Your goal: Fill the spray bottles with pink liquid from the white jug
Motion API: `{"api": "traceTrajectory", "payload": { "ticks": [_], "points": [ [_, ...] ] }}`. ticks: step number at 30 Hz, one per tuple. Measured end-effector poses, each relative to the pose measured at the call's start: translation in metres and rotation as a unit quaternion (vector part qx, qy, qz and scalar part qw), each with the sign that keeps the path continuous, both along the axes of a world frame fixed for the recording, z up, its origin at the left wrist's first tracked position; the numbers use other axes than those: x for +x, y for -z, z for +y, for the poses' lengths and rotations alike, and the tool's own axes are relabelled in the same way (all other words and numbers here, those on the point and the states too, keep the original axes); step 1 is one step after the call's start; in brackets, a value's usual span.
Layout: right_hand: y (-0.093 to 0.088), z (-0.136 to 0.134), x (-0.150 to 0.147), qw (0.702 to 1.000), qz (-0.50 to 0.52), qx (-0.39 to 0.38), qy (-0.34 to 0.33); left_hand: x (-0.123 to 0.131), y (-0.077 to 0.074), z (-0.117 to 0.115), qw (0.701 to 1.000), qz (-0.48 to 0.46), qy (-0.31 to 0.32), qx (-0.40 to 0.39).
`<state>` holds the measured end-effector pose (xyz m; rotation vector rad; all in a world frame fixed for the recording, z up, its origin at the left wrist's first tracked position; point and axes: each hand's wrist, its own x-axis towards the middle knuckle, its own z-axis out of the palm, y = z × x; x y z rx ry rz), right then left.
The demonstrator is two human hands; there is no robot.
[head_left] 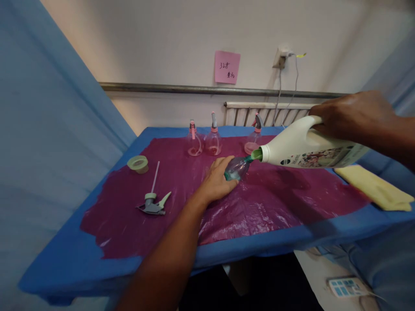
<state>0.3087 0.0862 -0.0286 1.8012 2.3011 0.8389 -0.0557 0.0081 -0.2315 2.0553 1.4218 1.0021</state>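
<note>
My left hand (219,179) is closed round a clear spray bottle (239,167) with a green neck, tilted to the right and without its spray head. In my right hand (353,116) is a large cream jug (301,144) by its handle, tipped on its side. The jug's open mouth meets the bottle's neck, and green shows inside the mouth. A little whitish liquid lies in the bottle. A grey and pale green spray head (151,205) with its tube rests on the purple sheet (123,224) at the left.
Behind stand three clear spray bottles (213,140) with pink collars. A pale green tub (138,164) sits back left. At the right lies a folded yellow cloth (376,186). A blue cloth (61,263) covers the table. A power strip (346,287) is low at right.
</note>
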Motion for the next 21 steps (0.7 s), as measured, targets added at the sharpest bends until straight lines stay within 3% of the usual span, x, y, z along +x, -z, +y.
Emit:
{"api": "traceTrajectory", "payload": {
  "ticks": [21],
  "points": [
    [-0.0016, -0.0002, -0.0042, 1.0, 0.004, -0.011, 0.022, 0.0001, 0.0016, 0.001, 1.0, 0.004, -0.002, 0.004]
  ]
}}
